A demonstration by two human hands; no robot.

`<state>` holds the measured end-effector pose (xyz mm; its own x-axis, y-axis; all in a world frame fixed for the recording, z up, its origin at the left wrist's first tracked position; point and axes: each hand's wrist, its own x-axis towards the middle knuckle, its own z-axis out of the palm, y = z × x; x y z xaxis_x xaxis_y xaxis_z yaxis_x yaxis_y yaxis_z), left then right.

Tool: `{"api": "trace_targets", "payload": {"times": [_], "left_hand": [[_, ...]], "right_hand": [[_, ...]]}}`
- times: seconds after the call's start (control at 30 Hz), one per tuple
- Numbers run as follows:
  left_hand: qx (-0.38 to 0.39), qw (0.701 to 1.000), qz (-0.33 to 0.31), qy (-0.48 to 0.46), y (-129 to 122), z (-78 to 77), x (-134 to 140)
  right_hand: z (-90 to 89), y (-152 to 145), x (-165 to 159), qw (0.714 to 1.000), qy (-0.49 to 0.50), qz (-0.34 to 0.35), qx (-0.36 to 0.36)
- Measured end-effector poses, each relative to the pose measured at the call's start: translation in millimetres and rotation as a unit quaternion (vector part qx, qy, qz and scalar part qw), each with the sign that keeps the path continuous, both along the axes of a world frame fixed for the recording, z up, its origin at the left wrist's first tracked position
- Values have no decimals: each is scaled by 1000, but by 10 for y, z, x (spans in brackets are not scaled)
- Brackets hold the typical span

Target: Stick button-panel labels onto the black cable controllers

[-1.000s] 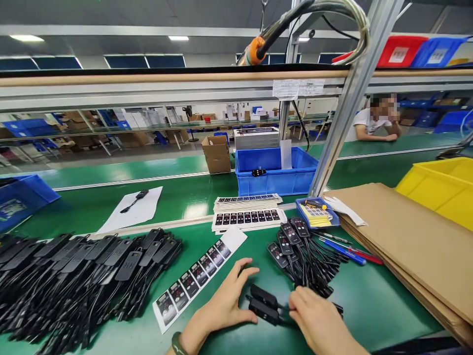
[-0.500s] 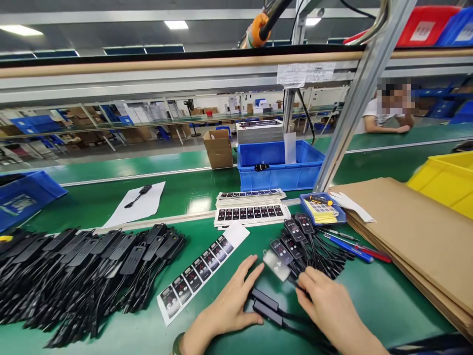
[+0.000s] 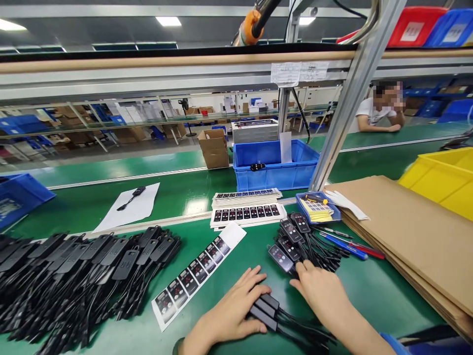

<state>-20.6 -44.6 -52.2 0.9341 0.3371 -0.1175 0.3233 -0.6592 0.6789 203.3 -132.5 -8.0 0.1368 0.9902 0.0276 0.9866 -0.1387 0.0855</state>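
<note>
My left hand rests on the green bench, its fingers and thumb closed round the ends of two black cabled controllers lying side by side. My right hand pinches the cable end of a labelled controller, at the front of a small group of controllers with glossy black labels. The fingertips partly hide that cable. To the left of my left hand lies a label strip with several black stickers and a bare white end.
Many unlabelled controllers with tangled cables are heaped at left. Label sheets, a blue bin and a small tray stand behind. Pens and cardboard sheets lie right. Another person sits across.
The blurred, glare-covered controller by my right hand now lies still with the labelled group. My left fingers have closed over the two black controllers. The view has shifted slightly.
</note>
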Motion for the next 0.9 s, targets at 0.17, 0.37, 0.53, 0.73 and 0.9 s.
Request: {"api": "trace_targets", "payload": {"times": [0.17,0.37,0.53,0.73,0.9], "left_hand": [[53,998,17,24,-53,-24,0],[120,992,2,28,-52,-53,24],[72,997,-9,18,-43,-21,41],[96,995,-4,11,-65,8,29],[179,984,21,-13,-83,-35,26]], "right_hand": [[-303,-15,27,963,-12,111,246],[-270,-159,-75,956,140,196,167],[-139,-9,126,959,44,67,270],[-104,19,180,959,89,111,246],[-108,-141,5,973,224,55,-22]]}}
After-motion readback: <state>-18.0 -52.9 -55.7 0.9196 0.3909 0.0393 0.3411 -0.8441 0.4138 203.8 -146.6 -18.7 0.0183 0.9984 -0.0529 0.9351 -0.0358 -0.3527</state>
